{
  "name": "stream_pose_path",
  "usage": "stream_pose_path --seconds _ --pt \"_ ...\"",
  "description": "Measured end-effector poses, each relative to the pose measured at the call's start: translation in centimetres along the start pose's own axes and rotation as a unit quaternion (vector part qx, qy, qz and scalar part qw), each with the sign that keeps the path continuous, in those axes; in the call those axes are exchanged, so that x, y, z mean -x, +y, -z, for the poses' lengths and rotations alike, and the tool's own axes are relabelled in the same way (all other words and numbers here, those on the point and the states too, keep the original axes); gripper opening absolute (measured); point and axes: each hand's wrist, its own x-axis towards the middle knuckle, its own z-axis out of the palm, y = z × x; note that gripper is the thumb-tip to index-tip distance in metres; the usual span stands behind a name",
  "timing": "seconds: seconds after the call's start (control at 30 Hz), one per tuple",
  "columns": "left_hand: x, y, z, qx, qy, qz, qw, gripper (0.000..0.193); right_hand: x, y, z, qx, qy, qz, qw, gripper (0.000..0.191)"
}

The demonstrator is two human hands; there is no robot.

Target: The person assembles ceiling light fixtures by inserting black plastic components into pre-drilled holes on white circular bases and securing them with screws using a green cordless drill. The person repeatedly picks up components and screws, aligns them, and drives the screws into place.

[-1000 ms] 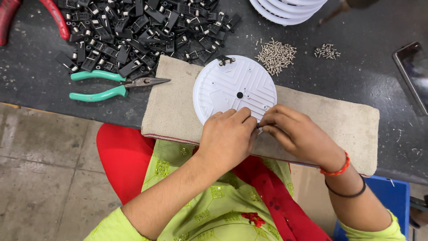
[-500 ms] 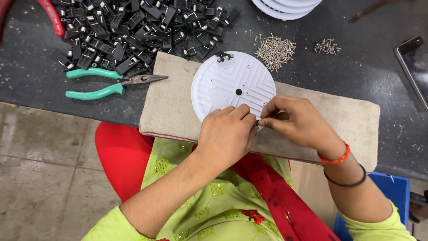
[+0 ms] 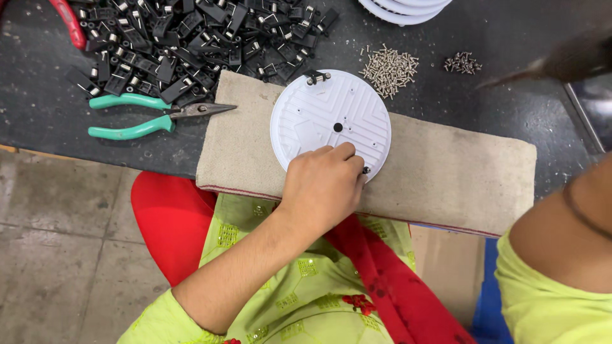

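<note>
A white round disc (image 3: 331,118) with ribbed lines lies on a beige cloth pad (image 3: 446,172). My left hand (image 3: 322,188) is curled over the disc's near rim and grips it. A small black clip (image 3: 366,170) sits at the rim by its index fingertip. Another black clip (image 3: 317,77) sits on the disc's far rim. My right forearm crosses the right edge of the view. A blurred brown shape at the top right looks like my right hand (image 3: 561,60) in motion, right of the screw piles; its fingers cannot be made out.
A heap of black clips (image 3: 185,38) fills the dark tabletop at the back left. Teal-handled pliers (image 3: 146,114) lie left of the pad. Two piles of small screws (image 3: 389,67) (image 3: 463,62) lie behind the disc, near a stack of white discs (image 3: 405,9). A red handle (image 3: 69,22) shows at far left.
My right hand has left the disc's rim and swung out to the far right. The left hand stays on the near rim.
</note>
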Motion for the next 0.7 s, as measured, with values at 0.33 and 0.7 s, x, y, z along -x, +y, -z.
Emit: stream_pose_path --seconds 0.33,0.7 --pt "-0.7 -0.1 -0.7 0.013 0.031 -0.018 0.999 0.007 5.9 3.4 -2.9 -0.124 0.132 -0.059 0.982 0.032" --pt "-0.9 0.1 -0.4 0.022 0.008 -0.007 1.0 0.008 7.4 4.6 -2.1 -0.12 0.141 -0.058 0.981 0.036"
